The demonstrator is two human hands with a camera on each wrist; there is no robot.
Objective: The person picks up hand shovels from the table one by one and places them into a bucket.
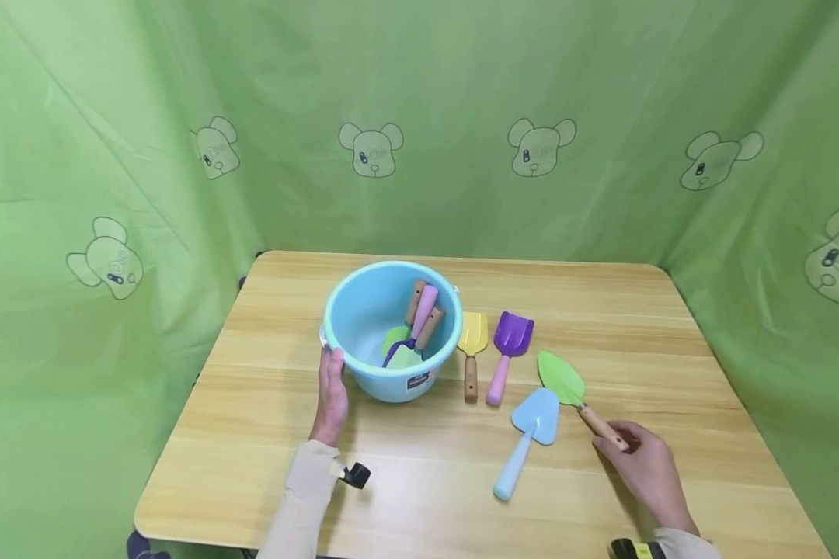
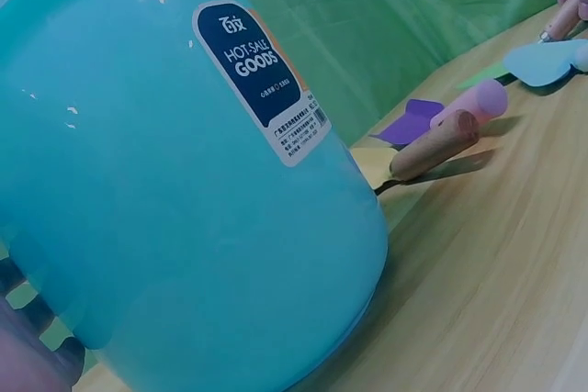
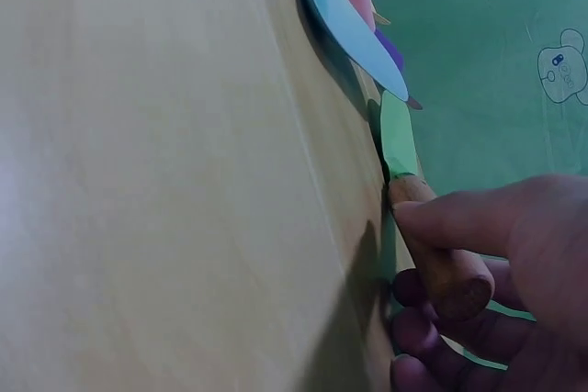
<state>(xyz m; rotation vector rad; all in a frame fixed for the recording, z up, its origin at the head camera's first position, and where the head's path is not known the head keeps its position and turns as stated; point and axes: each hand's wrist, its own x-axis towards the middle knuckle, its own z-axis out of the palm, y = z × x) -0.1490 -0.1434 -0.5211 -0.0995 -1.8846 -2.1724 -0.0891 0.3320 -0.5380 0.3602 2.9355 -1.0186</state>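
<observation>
A light-blue bucket stands on the table, holding several small garden tools with wooden or pink handles. My left hand rests against the bucket's near left side; its fingers show at the left edge of the left wrist view. At the right, my right hand pinches the wooden handle of a green trowel between thumb and fingers. The trowel's blade lies at or just above the tabletop, beside a light-blue trowel.
Between the bucket and the green trowel lie a yellow shovel with a wooden handle and a purple shovel with a pink one. The wooden table is surrounded at the back and sides by a green curtain with mouse-like faces.
</observation>
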